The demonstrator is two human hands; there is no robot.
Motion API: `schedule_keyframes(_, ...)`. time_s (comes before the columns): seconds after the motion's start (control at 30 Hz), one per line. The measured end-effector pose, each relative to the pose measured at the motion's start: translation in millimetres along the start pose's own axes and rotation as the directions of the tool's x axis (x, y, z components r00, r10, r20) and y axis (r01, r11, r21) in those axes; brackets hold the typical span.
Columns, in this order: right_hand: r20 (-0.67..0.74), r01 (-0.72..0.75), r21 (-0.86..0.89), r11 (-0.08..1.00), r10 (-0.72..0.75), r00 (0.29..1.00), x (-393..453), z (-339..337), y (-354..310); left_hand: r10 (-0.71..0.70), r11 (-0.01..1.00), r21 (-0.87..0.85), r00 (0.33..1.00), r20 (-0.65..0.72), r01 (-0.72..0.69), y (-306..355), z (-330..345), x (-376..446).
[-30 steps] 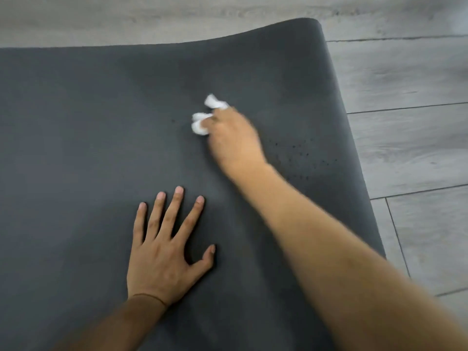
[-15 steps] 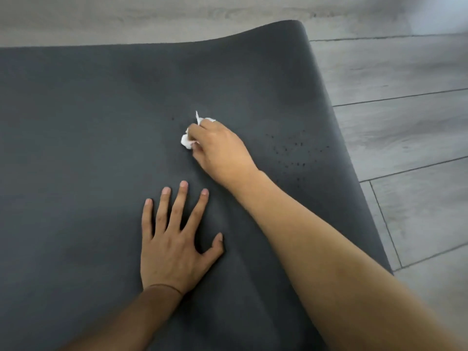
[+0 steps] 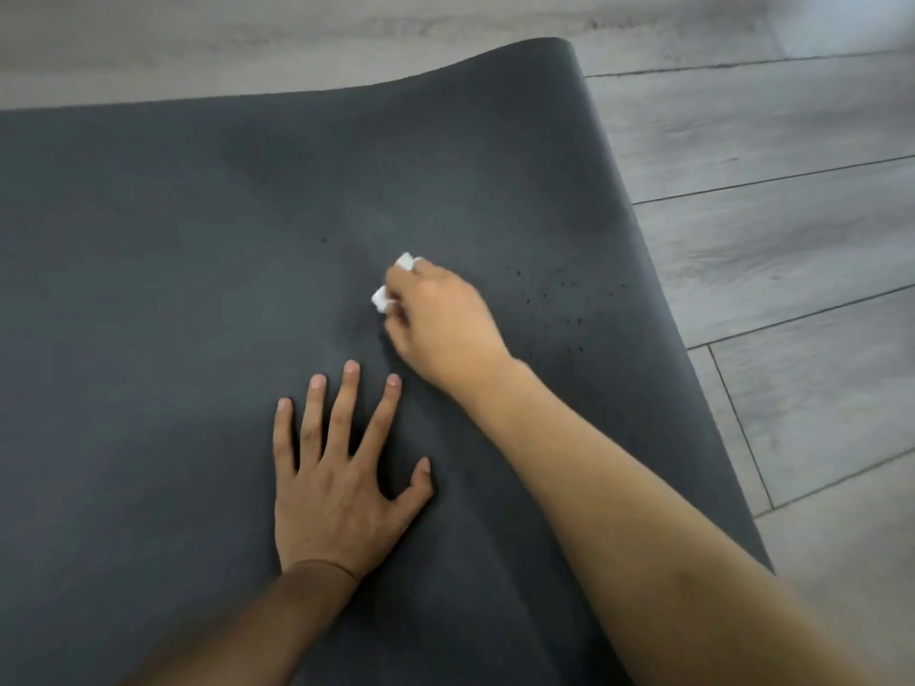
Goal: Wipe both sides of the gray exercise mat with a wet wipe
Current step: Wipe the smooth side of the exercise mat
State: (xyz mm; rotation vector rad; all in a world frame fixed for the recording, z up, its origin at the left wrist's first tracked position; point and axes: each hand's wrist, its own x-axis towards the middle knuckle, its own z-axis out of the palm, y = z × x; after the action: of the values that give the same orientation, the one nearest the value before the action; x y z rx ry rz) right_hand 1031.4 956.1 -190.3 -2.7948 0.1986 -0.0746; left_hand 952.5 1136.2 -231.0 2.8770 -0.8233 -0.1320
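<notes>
Head view: gray exercise mat (image 3: 173, 289) spread on wood floor (image 3: 792, 215). Left hand (image 3: 336, 487) flat, fingers splayed, pressing mat. Right hand (image 3: 440, 324) grasps crumpled wet wipe (image 3: 391, 284) against mat centre; dark specks (image 3: 569, 299) right.

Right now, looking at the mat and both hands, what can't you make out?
- Most of the wipe: head view, balled inside the right hand, so its grip and contact with the mat are hidden.
- The mat's left and near ends: cut off by the frame edges.
- The mat's underside: hidden against the floor.
- The dark specks: too small to identify.
- Under the left hand: covered by the palm.
</notes>
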Motion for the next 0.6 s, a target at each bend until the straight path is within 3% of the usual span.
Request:
schedule_keyframes(0.07, -0.017, 0.191, -0.066, 0.979, -0.192, 0.981, -6, 10, -9, 0.002, 1.0, 0.0, 1.0, -0.005, -0.002, 0, 0, -2)
schedule_keyframes(0.13, -0.127, 0.171, -0.253, 0.952, -0.208, 0.97, 0, -3, 29, 0.004, 1.0, 0.003, 1.0, -0.01, -0.004, -1, 0, -1)
schedule_keyframes(0.2, -0.244, -0.076, -0.437, 0.896, -0.037, 0.969, 2, -27, 96, -0.005, 1.0, -0.001, 1.0, -0.017, 0.005, -1, 1, -2)
schedule_keyframes(0.27, -0.243, -0.347, -0.476, 0.808, 0.258, 0.935, -4, -55, 161, -0.015, 1.0, -0.003, 1.0, -0.021, 0.015, 0, 1, -3)
schedule_keyframes(0.33, -0.245, -0.426, -0.438, 0.791, 0.351, 0.904, -9, -62, 182, -0.012, 1.0, 0.002, 1.0, -0.026, 0.012, 1, 1, -2)
schedule_keyframes(0.4, -0.275, -0.472, -0.285, 0.834, 0.401, 0.874, -11, -51, 162, -0.013, 1.0, 0.004, 0.999, -0.034, 0.013, 0, 2, -2)
schedule_keyframes(0.5, -0.31, -0.376, -0.096, 0.922, 0.331, 0.891, -18, -25, 112, -0.012, 1.0, 0.016, 0.999, -0.047, 0.013, 1, 2, -2)
schedule_keyframes(0.6, -0.22, -0.033, 0.013, 0.999, 0.035, 0.975, -36, 5, 42, -0.008, 1.0, 0.017, 0.998, -0.063, 0.009, 2, 3, -3)
